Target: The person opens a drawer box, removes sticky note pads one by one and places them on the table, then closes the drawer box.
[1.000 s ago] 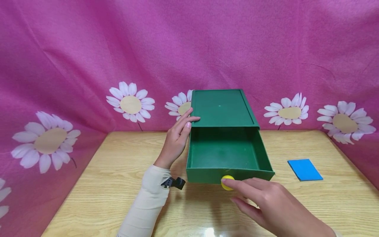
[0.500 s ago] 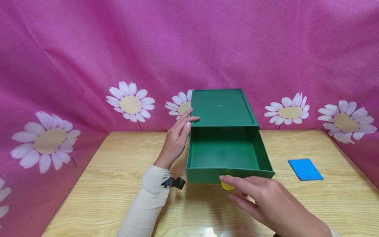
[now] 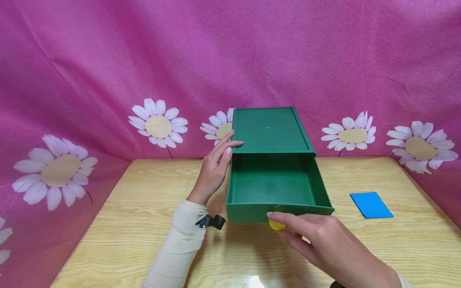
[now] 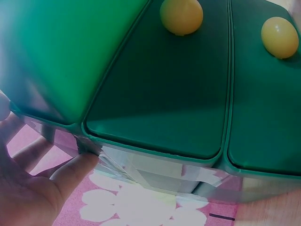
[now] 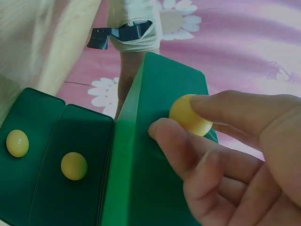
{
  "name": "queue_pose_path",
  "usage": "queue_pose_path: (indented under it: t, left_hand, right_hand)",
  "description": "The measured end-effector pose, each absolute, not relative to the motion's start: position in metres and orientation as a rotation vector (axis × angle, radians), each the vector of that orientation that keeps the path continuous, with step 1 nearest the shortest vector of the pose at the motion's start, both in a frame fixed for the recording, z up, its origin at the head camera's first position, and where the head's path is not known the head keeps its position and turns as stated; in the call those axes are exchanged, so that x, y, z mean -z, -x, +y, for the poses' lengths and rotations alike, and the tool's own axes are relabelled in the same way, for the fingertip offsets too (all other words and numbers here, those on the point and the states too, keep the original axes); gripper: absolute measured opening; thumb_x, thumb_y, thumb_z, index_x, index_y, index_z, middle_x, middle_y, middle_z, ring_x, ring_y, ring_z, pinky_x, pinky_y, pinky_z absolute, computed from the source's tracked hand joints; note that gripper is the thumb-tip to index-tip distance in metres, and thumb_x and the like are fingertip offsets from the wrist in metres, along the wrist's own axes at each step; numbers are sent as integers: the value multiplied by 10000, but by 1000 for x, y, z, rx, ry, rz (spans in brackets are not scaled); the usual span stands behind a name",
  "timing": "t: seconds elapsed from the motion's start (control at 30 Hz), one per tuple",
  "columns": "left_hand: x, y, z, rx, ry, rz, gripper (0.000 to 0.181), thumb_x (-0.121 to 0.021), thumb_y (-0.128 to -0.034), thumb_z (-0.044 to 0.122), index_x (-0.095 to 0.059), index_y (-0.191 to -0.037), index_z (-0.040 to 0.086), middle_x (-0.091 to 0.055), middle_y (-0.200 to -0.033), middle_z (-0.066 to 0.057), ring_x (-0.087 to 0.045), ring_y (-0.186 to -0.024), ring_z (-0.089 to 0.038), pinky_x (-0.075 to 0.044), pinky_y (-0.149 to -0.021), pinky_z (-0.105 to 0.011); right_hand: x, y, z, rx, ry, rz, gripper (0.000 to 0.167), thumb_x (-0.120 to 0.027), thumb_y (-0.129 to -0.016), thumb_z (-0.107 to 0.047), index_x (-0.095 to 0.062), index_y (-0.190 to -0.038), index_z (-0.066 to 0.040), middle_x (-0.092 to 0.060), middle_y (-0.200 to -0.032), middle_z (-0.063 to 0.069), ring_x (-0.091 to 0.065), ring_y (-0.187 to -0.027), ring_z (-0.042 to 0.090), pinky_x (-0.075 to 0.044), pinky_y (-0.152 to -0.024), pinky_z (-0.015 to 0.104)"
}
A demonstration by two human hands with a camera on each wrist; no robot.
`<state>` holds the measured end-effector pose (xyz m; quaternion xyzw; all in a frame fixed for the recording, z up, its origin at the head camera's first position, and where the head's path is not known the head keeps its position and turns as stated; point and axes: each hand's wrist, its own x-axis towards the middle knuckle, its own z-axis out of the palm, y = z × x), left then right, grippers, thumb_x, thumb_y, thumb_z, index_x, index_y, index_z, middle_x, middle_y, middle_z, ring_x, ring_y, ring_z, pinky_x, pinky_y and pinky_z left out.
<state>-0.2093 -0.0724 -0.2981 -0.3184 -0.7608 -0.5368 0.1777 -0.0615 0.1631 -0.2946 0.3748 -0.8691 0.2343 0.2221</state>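
A green drawer unit (image 3: 268, 130) stands on the table with its top drawer (image 3: 270, 186) pulled out and nothing visible inside. My left hand (image 3: 212, 170) rests against the unit's left side, fingertips over the top edge. With index finger and thumb my right hand (image 3: 320, 240) pinches the yellow round knob (image 3: 276, 225) on the drawer front. The right wrist view shows this pinched knob (image 5: 186, 115) close up. Below the pulled-out drawer are two more drawer fronts, each with a yellow knob (image 4: 182, 15), shut in the left wrist view.
A flat blue square (image 3: 372, 205) lies on the wood-grain table (image 3: 137, 224) to the right of the unit. Behind and at both sides hangs a pink cloth (image 3: 252, 52) printed with white daisies. A black strap mount (image 3: 212, 222) sticks out from the left wrist.
My right index finger has moved slightly left over the knob, and the thumb has come up to it. The left hand and the drawer have stayed put.
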Motion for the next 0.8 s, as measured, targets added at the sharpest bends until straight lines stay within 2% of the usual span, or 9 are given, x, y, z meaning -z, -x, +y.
queue_pose_path:
  t: [0.03,0.13,0.27,0.43,0.8]
  left_hand:
    - [298,209,-73,1520,905,-2149,331,-381,-1035,122,-596,-1269,31,-378,-1513,-132,-307,-1418,-228,-331,-1098,-462]
    - [298,209,-73,1522,906,-2152,329,-383,-1032,108,-595,-1267,22,-378,-1509,-146,-309,-1416,-251,-336,-1093,-467]
    - [297,209,-73,1522,903,-2161,326,-387,-1027,90,-595,-1266,17,-380,-1505,-158,-312,-1413,-264,-341,-1091,-469]
    - [297,209,-73,1516,904,-2155,322,-387,-1026,85,-600,-1258,17,-390,-1499,-159,-320,-1410,-262,-332,-1097,-461]
    - [297,209,-73,1509,907,-2149,319,-391,-1026,84,-602,-1256,16,-397,-1495,-157,-326,-1408,-246,-347,-1090,-448]
  right_hand:
    - [294,62,163,-648,-1033,-2413,387,-423,-968,-435,-642,-1233,-258,-695,-972,-138,-601,-756,-39,-503,-693,108]
    - [293,61,163,-646,-1009,-2464,330,-625,-920,-332,-633,-1244,-271,-696,-990,-136,-605,-767,-40,-523,-693,137]
    - [291,60,162,-653,-970,-2550,533,-799,-774,-114,-629,-1250,-282,-699,-1006,-125,-615,-783,-25,-565,-697,232]
    - [290,60,161,-665,-940,-2612,541,-801,-769,-108,-631,-1250,-289,-699,-1018,-122,-615,-788,-17,-576,-710,297]
    - [290,64,161,-666,-972,-2549,547,-812,-756,-98,-637,-1245,-271,-695,-978,-137,-581,-744,-50,-569,-697,250]
